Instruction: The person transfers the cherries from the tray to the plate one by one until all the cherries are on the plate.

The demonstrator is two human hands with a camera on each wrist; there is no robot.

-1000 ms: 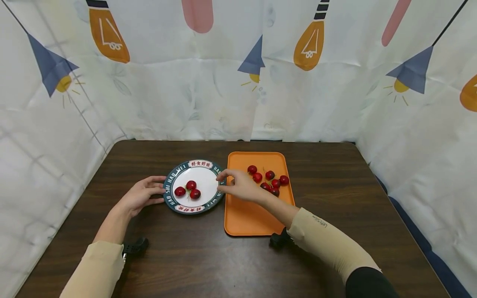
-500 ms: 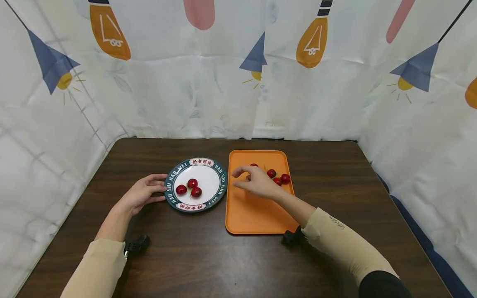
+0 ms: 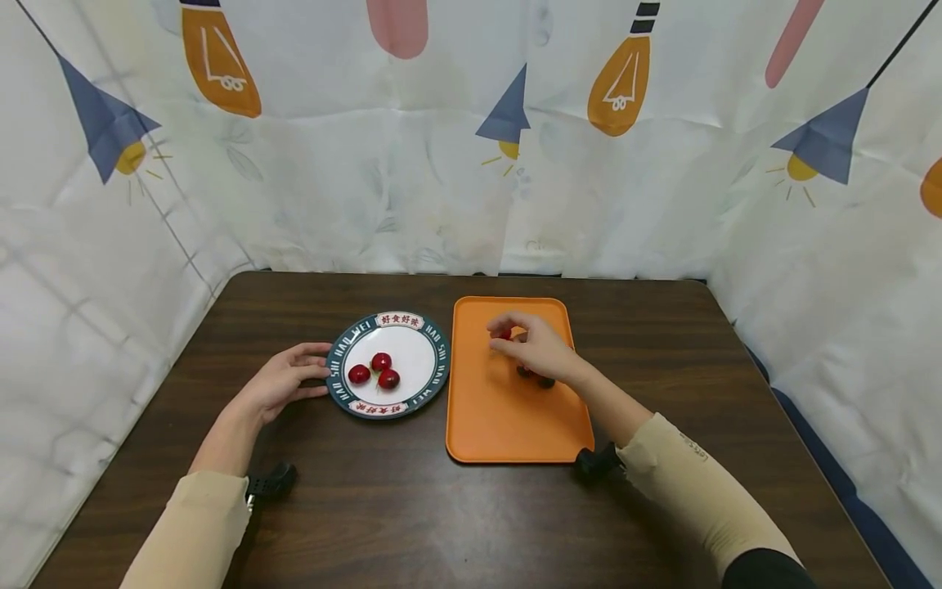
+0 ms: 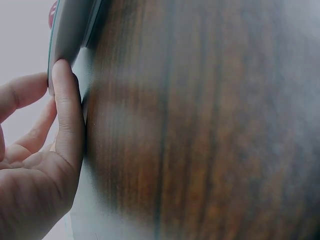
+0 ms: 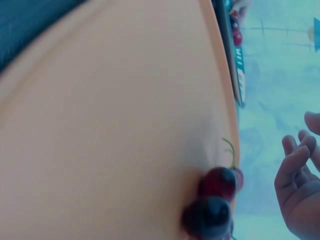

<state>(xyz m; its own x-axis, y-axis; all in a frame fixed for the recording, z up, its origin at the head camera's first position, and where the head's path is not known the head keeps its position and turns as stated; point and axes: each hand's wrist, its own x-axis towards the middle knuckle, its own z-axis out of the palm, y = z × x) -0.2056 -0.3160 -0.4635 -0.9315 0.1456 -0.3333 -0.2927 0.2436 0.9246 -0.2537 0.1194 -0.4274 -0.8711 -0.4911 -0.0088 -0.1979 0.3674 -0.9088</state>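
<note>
A round white plate point(image 3: 415, 360) with a dark green lettered rim holds a small group of red cherries point(image 3: 388, 379). At its left edge my left hand point(image 3: 283, 382) pinches the rim; the left wrist view has the thumb point(image 4: 65, 95) against the plate's underside and fingertips on the other side. Over the orange tray point(image 3: 486, 425) hovers my right hand point(image 3: 536, 348), fingers loosely bent and parted. A cherry point(image 3: 505, 334) shows between its thumb and forefinger. More dark cherries point(image 5: 219, 182) lie on the tray, partly hidden by that hand, which appears apart from them in the right wrist view.
Plate and tray stand side by side on a dark brown wooden table point(image 3: 353, 507). A patterned white curtain point(image 3: 441, 188) hangs behind and at both sides. Each wrist wears a black strapped device, such as the left one point(image 3: 272, 481).
My right hand has moved right from the plate's right rim to above the cherries on the tray. The left hand stays at the plate's edge, and the cherries on the plate lie unchanged.
</note>
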